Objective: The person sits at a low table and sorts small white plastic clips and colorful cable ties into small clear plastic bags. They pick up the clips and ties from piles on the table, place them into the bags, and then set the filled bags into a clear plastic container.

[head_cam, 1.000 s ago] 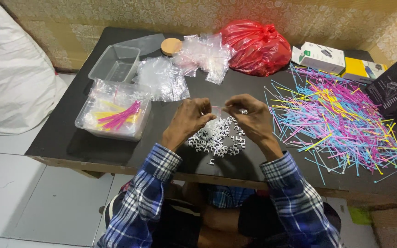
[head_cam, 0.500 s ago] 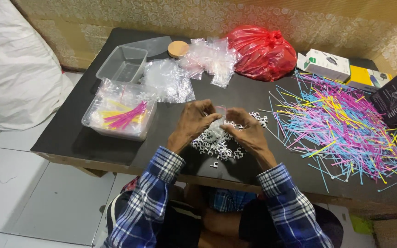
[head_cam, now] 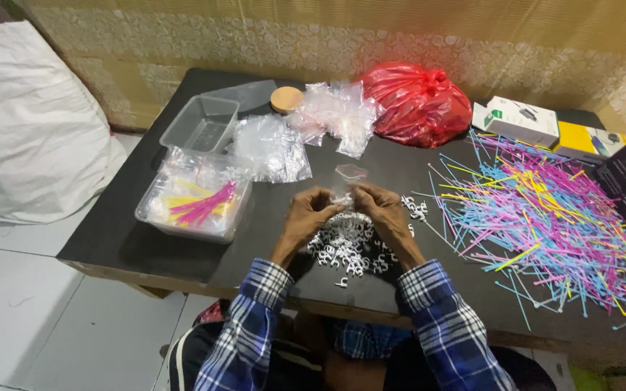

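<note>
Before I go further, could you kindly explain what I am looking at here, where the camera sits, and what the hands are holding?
No machine here: a person in a plaid shirt sits at a black table, and the camera is worn on their head, looking down. The left hand and right hand together pinch a small clear plastic bag. Beneath them lies a heap of small white plastic pieces. To the right spreads a pile of coloured thin sticks. To the left, a clear tub holds bagged pink and yellow sticks. Behind sit empty clear bags and a red plastic bag.
</note>
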